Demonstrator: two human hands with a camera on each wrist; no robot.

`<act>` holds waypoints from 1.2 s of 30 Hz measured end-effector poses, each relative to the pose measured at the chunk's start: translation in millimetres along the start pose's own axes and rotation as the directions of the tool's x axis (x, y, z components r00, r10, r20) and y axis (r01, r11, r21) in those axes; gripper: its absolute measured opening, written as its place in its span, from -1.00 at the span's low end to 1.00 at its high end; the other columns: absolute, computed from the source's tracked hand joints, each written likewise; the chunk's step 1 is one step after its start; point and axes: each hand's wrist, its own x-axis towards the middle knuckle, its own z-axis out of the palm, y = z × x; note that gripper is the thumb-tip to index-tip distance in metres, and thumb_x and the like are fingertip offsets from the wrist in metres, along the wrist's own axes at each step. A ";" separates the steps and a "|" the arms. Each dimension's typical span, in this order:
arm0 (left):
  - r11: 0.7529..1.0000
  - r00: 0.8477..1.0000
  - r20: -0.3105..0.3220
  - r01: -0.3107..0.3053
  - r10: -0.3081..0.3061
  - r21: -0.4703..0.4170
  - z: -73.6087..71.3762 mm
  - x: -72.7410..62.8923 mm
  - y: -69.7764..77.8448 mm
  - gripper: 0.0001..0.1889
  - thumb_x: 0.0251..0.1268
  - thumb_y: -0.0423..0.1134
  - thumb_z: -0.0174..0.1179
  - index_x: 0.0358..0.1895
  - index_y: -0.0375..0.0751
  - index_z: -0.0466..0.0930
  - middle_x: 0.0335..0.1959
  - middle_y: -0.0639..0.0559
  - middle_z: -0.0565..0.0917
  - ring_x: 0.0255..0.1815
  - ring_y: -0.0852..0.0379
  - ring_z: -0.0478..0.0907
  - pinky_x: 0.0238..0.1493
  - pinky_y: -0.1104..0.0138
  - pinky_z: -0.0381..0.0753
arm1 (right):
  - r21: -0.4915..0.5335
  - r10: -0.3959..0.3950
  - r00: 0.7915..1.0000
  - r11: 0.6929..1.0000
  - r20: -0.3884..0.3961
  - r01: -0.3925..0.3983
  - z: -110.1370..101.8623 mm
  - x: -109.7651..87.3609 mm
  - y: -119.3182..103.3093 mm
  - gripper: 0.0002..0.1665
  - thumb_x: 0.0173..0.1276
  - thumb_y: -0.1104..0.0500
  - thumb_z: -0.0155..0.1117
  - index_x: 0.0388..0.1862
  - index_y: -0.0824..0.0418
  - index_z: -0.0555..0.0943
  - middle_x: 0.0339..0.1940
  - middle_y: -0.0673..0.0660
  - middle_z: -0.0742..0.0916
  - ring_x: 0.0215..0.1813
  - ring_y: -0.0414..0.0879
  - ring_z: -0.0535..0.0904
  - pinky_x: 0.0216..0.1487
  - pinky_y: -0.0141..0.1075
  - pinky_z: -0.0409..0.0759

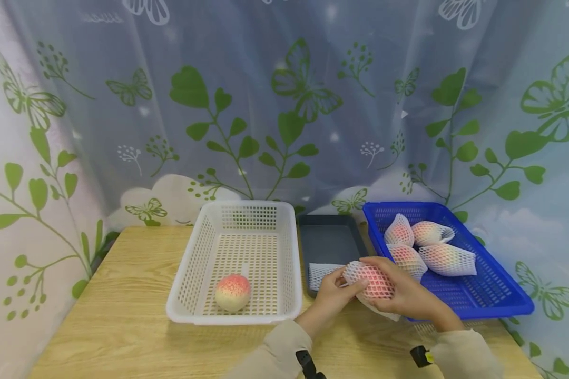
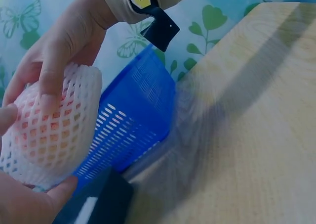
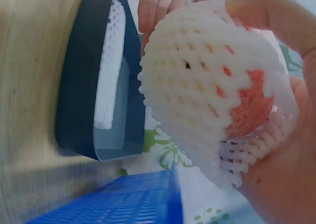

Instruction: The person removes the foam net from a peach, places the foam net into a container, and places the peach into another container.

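Both hands hold a peach in a white foam net (image 1: 376, 281) above the table's front, between the grey tray and the blue basket. My right hand (image 1: 405, 289) grips it from the right, fingers over the top and thumb below. My left hand (image 1: 332, 297) holds the net's left side between thumb and fingers. In the right wrist view, the foam net (image 3: 192, 80) covers most of the peach, and a bare red patch (image 3: 252, 105) shows through a gap. A bare peach (image 1: 233, 292) lies in the white basket (image 1: 234, 319).
The grey tray (image 1: 332, 231) holds flat white foam nets (image 1: 323, 273). Right of it, the blue basket (image 1: 493, 287) contains several netted peaches (image 1: 448, 259). All stand on a wooden table (image 1: 118, 295) before a patterned curtain (image 1: 256, 95).
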 end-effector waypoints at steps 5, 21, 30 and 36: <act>0.998 0.997 0.038 0.061 -0.060 -0.034 -7.2 -6.3 -6.6 -0.43 0.24 -0.16 0.30 0.27 -0.31 0.39 -0.05 -0.03 0.66 -0.17 0.18 0.62 -0.07 0.27 0.64 | 0.034 -0.019 0.999 0.999 0.031 0.018 9.9 -0.3 0.9 -0.11 0.09 0.15 0.49 0.39 0.14 0.31 0.27 0.15 0.47 0.16 -0.13 0.44 0.02 -0.32 0.55; 0.988 0.995 -0.049 0.079 -0.086 -0.136 -18.0 -26.5 -34.8 -0.46 0.21 -0.19 0.30 0.21 -0.31 0.37 -0.03 -0.07 0.59 -0.14 0.11 0.62 -0.01 0.19 0.63 | 0.267 0.254 0.963 0.925 0.093 -0.270 38.1 -19.7 15.3 -0.05 0.23 0.08 0.39 0.49 0.14 0.11 0.40 0.31 0.34 0.31 0.22 0.32 0.13 -0.16 0.47; 0.990 0.989 -0.092 0.104 -0.112 -0.093 -18.8 -33.9 -45.6 -0.48 0.26 -0.19 0.25 0.18 -0.44 0.34 -0.01 -0.13 0.60 -0.05 0.06 0.60 0.05 0.14 0.61 | 0.351 0.369 0.925 0.858 0.087 -0.375 52.8 -27.8 24.4 -0.18 0.21 0.12 0.40 0.41 0.18 0.27 0.26 0.29 0.50 0.17 0.09 0.46 0.03 -0.23 0.52; 0.989 0.980 -0.149 0.142 -0.133 0.051 -22.4 -35.8 -51.0 -0.51 0.25 -0.12 0.25 0.10 -0.43 0.44 -0.08 -0.06 0.63 -0.10 0.13 0.58 0.02 0.17 0.61 | 0.330 0.381 0.921 0.861 0.084 -0.387 61.7 -30.0 28.3 -0.18 0.20 0.10 0.41 0.40 0.22 0.30 0.24 0.34 0.52 0.17 0.11 0.46 0.03 -0.16 0.51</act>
